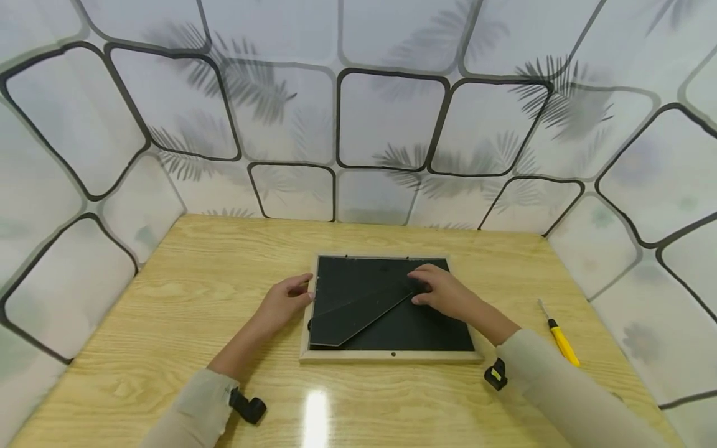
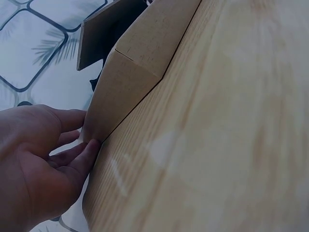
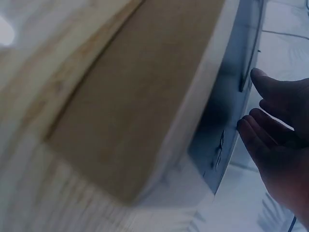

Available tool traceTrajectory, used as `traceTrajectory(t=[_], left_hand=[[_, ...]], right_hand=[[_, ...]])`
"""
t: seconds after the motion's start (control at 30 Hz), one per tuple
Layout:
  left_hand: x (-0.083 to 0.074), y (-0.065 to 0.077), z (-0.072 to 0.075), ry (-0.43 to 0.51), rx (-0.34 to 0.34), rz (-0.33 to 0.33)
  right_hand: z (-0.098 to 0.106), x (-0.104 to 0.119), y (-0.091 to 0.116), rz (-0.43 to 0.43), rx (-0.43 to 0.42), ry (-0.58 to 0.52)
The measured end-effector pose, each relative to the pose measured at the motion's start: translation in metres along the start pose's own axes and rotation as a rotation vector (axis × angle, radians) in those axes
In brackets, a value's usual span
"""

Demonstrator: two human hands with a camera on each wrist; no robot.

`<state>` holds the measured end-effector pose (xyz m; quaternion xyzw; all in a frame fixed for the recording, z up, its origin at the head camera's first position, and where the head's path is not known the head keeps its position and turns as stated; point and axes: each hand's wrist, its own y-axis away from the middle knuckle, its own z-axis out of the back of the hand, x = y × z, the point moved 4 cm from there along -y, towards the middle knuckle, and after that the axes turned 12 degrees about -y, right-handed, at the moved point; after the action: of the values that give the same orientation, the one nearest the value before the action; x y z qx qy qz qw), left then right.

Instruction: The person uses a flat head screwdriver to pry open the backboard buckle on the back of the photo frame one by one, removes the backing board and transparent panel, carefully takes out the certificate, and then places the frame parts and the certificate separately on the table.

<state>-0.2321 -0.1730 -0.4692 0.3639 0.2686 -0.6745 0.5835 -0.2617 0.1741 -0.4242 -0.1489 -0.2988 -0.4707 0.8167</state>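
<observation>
A picture frame (image 1: 392, 356) with a pale wooden border lies face down, its black back panel (image 1: 431, 330) up. Across that panel slants a black easel stand (image 1: 358, 314), its wide angled end at the lower left. My left hand (image 1: 282, 303) is at the frame's left side, thumb and fingertips against the wooden edge. In the left wrist view the frame's side (image 2: 120, 89) stands right at those fingers (image 2: 72, 118). Over the upper right of the panel is my right hand (image 1: 445, 292), thumb and fingers parted around the stand's narrow end, with nothing seen gripped between them.
A screwdriver (image 1: 562, 344) with a yellow handle lies to the right on the wooden table (image 1: 224, 261), beyond my right forearm. Patterned cloth walls (image 1: 386, 118) close in the table at the back and on both sides.
</observation>
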Motion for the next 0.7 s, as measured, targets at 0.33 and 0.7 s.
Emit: traceTrajectory(t=[0.33,0.7], left_hand=[[-0.001,-0.001,0.001,-0.002,-0.004,0.009],[-0.004,0.000,0.000,-0.015,-0.014,0.000]], right_hand=[[-0.012,0.005,-0.021,0.019,0.098,0.042],[-0.013,0.007,-0.019,0.080,0.126,0.054]])
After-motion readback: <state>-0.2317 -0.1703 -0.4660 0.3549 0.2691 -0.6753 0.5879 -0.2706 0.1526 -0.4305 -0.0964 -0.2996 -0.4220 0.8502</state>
